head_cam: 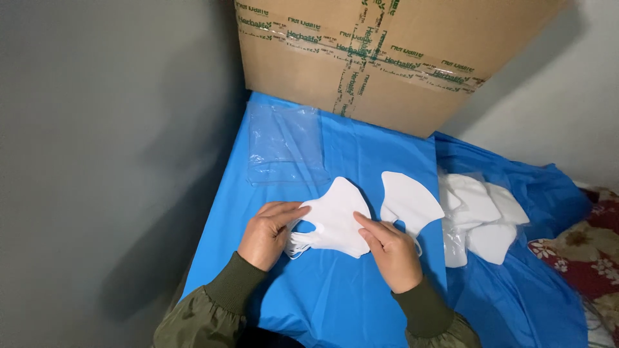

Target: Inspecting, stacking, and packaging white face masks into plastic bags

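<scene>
I see L hand [267,233] & R hand [387,248] pinching mask stack [332,222] w/ fingertips; looks light, floppy, slippery, so grip edges.

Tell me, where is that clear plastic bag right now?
In the head view the clear plastic bag lies flat on the blue sheet, left of centre, just below the cardboard box and above the white mask stack under both hands.
</scene>
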